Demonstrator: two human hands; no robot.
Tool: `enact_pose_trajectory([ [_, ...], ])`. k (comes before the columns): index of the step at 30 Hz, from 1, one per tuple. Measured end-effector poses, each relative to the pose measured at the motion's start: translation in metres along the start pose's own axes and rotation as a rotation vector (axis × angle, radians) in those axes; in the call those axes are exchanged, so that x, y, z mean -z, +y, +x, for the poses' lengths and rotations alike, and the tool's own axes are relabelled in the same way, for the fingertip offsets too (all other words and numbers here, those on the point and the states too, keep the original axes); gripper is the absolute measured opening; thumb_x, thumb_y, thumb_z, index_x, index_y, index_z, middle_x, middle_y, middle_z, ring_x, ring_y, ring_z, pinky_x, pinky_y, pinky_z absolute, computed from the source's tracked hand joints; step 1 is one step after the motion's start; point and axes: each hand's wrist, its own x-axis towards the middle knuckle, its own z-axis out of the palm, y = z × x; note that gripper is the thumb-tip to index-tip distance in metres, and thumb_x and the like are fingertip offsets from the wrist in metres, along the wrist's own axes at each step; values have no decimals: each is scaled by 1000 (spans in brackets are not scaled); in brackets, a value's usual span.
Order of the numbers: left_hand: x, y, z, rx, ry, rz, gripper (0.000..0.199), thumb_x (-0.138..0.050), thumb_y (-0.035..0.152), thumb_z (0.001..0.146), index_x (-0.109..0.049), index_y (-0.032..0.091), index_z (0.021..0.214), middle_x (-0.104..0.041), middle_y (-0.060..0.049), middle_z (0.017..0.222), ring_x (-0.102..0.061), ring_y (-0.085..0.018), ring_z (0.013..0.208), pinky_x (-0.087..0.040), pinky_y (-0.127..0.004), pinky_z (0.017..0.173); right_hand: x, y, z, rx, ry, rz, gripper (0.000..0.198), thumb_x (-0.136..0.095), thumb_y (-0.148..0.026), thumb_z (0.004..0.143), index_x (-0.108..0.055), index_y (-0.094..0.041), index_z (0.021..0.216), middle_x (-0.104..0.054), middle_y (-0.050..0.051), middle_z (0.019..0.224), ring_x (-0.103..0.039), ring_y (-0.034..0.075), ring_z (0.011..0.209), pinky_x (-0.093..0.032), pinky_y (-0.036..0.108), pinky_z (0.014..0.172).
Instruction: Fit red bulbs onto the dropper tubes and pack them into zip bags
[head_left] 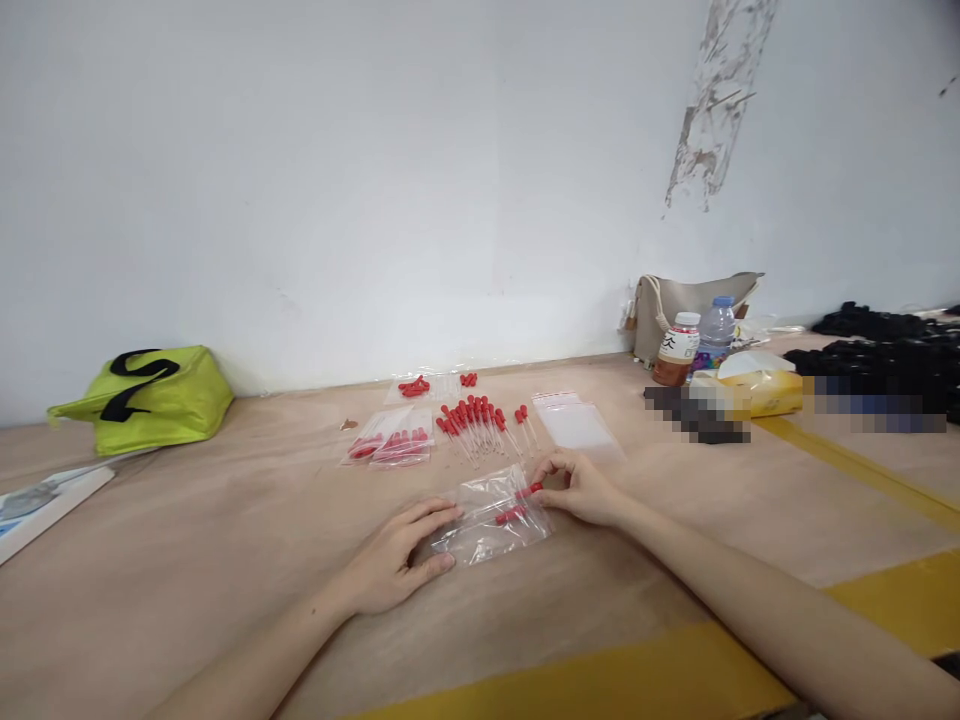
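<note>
White plastered wall (375, 180) stands behind a tan surface (225, 540) edged with yellow tape. At far left sits a lime-green bag with black markings (165, 400). Further right lie flat, clear plastic packets with red contents (405, 445). Nearer, the left hand (390, 555) lies open, thumb and fingers spread, its fingertips at the left edge of a clear, crinkled plastic bag (487, 540), which lies mid-surface between both hands; this should handle as light, limp and slippery, best held flat by its edges. Behind it fan out thin, clear-stemmed droppers with red bulbs (471, 420); their stems look stiff and probably fragile, so the soft-looking bulbs seem the safer hold. The right hand (577, 487) pinches a red dropper end (534, 488) at the bag's right edge, beside flat, translucent bags (577, 428).
</note>
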Motion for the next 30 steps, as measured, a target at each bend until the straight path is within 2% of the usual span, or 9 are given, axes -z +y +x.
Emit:
enact_pose_trajectory([
  [5, 0, 1, 1, -4, -3, 3, 43, -45, 37, 85, -39, 28, 127, -40, -4, 131, -38, -21, 118, -32, -38, 99, -4, -7, -3, 116, -70, -32, 11, -66, -28, 66, -63, -19, 73, -57, 3, 91, -53, 15, 86, -40, 30, 81],
  [11, 1, 1, 1, -17, -5, 34, 46, -44, 38, 86, -35, 29, 130, -39, -4, 131, -36, -22, 119, -32, -39, 99, -19, -6, 0, 10, -38, -189, 15, -56, -28, 76, -69, -22, 76, -55, 4, 83, -52, 14, 82, -40, 29, 77],
  [15, 2, 1, 0, -32, -32, 53, 42, -40, 35, 88, -34, 33, 129, -37, -3, 132, -35, -21, 120, -32, -39, 98, -12, 0, 4, 6, -92, -220, 19, -51, -28, 77, -67, -19, 71, -57, 3, 84, -53, 13, 79, -40, 26, 72],
  [17, 2, 1, 0, -38, -47, 64, 38, -40, 35, 88, -40, 34, 126, -36, -3, 132, -34, -21, 120, -32, -39, 98, -1, 6, 12, -106, 6, -246, 17, -52, -27, 75, -65, -17, 71, -59, 3, 81, -54, 13, 72, -41, 24, 66],
  [20, 2, 1, 0, -37, -53, 67, 36, -40, 36, 88, -43, 33, 123, -37, -3, 131, -33, -22, 121, -31, -40, 99, 16, 16, 35, -346, 160, -382, 9, -54, -22, 70, -59, -16, 70, -61, 2, 72, -54, 13, 66, -40, 21, 60],
  [22, 2, 2, 1, -37, -51, 58, 35, -40, 36, 88, -45, 32, 122, -38, -3, 131, -32, -22, 122, -31, -40, 99, 23, 23, 56, -445, 165, -439, 7, -55, -19, 67, -58, -15, 72, -62, 3, 74, -56, 13, 70, -39, 20, 61],
  [24, 3, 3, 1, -39, -50, 47, 35, -40, 36, 88, -45, 31, 122, -38, -4, 130, -32, -22, 122, -31, -40, 99, 24, 31, 78, -501, 180, -462, 17, -56, -17, 66, -57, -13, 83, -63, 6, 81, -57, 16, 75, -40, 21, 63],
  [27, 3, 4, 1, -41, -55, 42, 35, -39, 35, 88, -44, 29, 123, -38, -4, 131, -33, -21, 121, -31, -38, 99, 15, 42, 105, -578, 182, -478, 29, -58, -17, 65, -54, -10, 93, -62, 14, 87, -58, 21, 80, -40, 25, 62],
  [30, 2, 2, 1, -50, -49, 48, 37, -39, 34, 88, -43, 29, 124, -38, -4, 131, -32, -21, 121, -30, -38, 100, 4, 48, 121, -618, 151, -469, 26, -59, -16, 65, -55, -9, 90, -62, 17, 83, -59, 25, 79, -41, 27, 61],
])
